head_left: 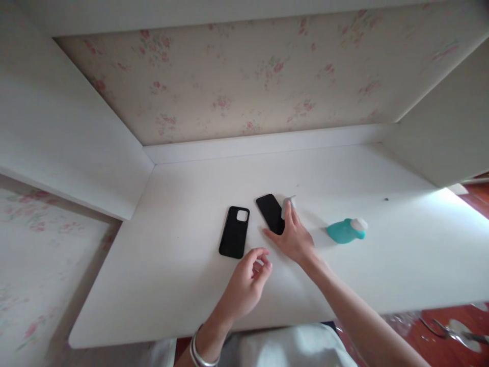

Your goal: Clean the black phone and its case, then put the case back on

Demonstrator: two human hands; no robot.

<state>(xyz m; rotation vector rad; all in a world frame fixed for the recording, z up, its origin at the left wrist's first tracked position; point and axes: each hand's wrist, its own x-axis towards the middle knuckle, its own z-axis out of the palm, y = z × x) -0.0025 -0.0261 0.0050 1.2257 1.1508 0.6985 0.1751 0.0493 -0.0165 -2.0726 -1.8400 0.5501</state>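
My right hand (293,237) reaches over the lower right part of a black smartphone (269,209) lying on the white table. Its thumb is spread out by the phone's near end. Under its outstretched fingers is a small crumpled grey cloth (286,203), partly hidden by them. My left hand (247,283), with a silver bangle on its wrist, hovers nearer to me, its fingers loosely curled and thumb apart, nothing visible in them. Just beyond it lies a black phone case (234,233), inner side up, with a square camera cutout.
A teal bottle with a white top (346,231) lies or stands to the right of my right hand. A tiny dark bit (386,199) rests farther right on the white table (183,285). White panels enclose the table left and right, with floral wallpaper (244,86) behind.
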